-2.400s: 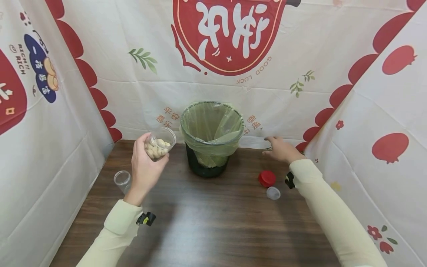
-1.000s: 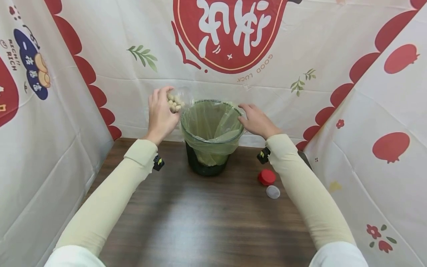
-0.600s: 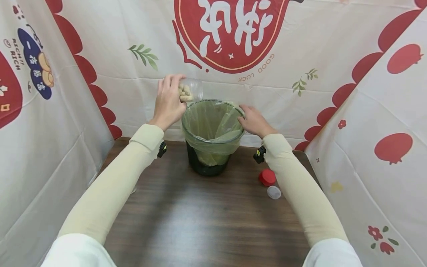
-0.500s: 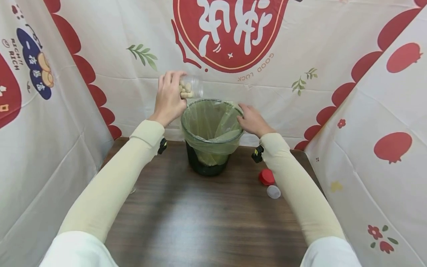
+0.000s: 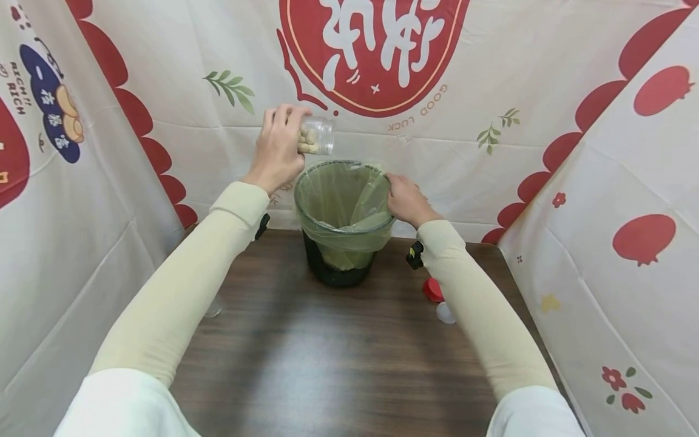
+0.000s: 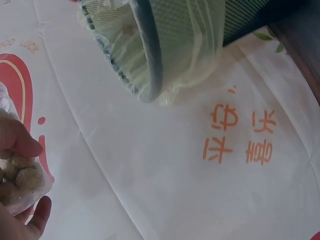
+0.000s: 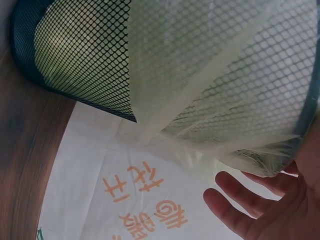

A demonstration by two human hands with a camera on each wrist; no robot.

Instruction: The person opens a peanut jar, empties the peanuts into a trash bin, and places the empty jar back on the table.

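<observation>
My left hand (image 5: 277, 145) grips a clear plastic jar (image 5: 325, 136) above the left side of the wastebasket. The jar lies on its side with its mouth to the right. Pale, lumpy pieces like peanuts in the shell (image 6: 29, 178) are inside it, between thumb and fingers in the left wrist view. The black mesh wastebasket (image 5: 334, 278) stands upright, lined with a thin yellow-green bag (image 5: 349, 243) folded over its rim. At the right rim, my right hand (image 5: 406, 199) holds on, several fingers outside the mesh in the right wrist view; the thumb is hidden there.
A red lid (image 5: 433, 290) and a clear cap (image 5: 445, 313) lie on the brown table (image 5: 327, 358), by the right forearm. Another clear container (image 5: 214, 307) is mostly hidden behind the left forearm. A printed white cloth (image 5: 191, 158) hangs close behind and beside the table.
My left hand has carried the jar from the left up to the wastebasket and tipped it sideways. My right hand has moved left onto the rim, and both forearms reach farther forward.
</observation>
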